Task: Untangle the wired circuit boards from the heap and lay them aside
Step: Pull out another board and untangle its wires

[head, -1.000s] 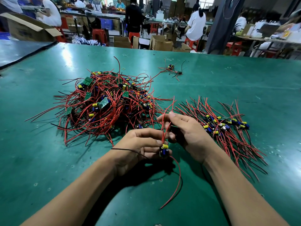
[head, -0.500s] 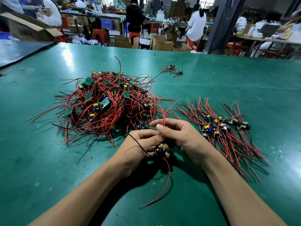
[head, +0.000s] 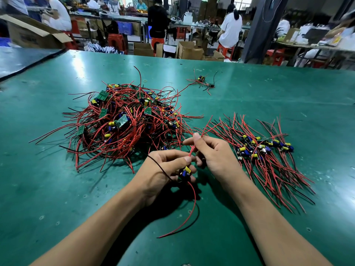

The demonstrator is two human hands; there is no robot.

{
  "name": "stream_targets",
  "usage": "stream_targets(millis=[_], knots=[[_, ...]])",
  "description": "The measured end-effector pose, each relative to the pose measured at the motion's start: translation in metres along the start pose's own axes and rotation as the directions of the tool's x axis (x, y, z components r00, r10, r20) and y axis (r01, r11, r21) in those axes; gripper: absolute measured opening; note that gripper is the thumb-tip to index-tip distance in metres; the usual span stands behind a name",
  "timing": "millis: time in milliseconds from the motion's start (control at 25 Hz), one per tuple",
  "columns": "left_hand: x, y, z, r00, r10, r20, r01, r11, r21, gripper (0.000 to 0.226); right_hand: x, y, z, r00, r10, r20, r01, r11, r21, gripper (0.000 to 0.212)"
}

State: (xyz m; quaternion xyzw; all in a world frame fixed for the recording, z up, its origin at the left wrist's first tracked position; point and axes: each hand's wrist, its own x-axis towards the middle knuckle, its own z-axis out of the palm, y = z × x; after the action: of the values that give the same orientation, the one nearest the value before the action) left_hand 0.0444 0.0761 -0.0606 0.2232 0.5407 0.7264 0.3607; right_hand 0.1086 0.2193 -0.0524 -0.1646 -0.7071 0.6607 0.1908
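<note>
Left hand (head: pixel 163 169): fingers curled round one wired circuit board (head: pixel 185 172), its yellow and blue capacitors showing between the fingertips; a red lead (head: pixel 194 198) trails from beneath those fingers back toward the wrists and curves over the green table (head: pixel 57 189); a black lead (head: pixel 161 167) crosses the back of the same hand. Right hand (head: pixel 213 152): thumb and forefinger pinch the board's upper red wires (head: pixel 192 150) just above the left fingertips; the other fingers are curled. The heap (head: pixel 124 121) of tangled boards lies beyond and to the left of the left fingers, near them; the laid-aside row (head: pixel 265 150) lies just to the right of the right knuckles, leads fanned out; two stray boards (head: pixel 201 78) lie well beyond both sets of fingertips. Containers: an open cardboard box (head: pixel 36 35) far beyond the left hand; open cartons (head: pixel 190 50) on the floor past the table edge; their contents cannot be told.
</note>
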Motion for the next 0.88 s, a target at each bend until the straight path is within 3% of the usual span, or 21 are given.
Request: stream_targets(millis=[240,480,680,800,880], knots=[[0.002,0.0,0.001,1.0,-0.011,-0.018,0.011,1.0,0.009,0.018,-0.005,-0.002,0.01,0.985,0.149,0.088,-0.166,0.957,0.237,0.043],[0.003,-0.006,0.002,0.995,0.055,-0.08,-0.051,0.997,0.058,0.013,-0.006,0.003,0.015,0.991,0.085,0.102,-0.104,0.975,0.195,0.035],[0.001,-0.005,-0.001,0.998,0.052,0.026,-0.053,0.998,0.037,0.024,-0.009,0.003,0.012,0.94,0.15,0.307,-0.199,0.97,0.136,0.041],[0.001,-0.003,-0.005,0.997,0.037,0.068,-0.041,0.998,0.048,0.018,-0.006,0.002,0.004,0.921,0.11,0.374,-0.144,0.988,0.063,0.044],[0.001,-0.002,-0.005,0.997,0.021,0.067,-0.026,0.997,0.07,0.018,-0.001,0.003,-0.001,0.948,0.064,0.313,-0.053,0.998,-0.043,0.047]])
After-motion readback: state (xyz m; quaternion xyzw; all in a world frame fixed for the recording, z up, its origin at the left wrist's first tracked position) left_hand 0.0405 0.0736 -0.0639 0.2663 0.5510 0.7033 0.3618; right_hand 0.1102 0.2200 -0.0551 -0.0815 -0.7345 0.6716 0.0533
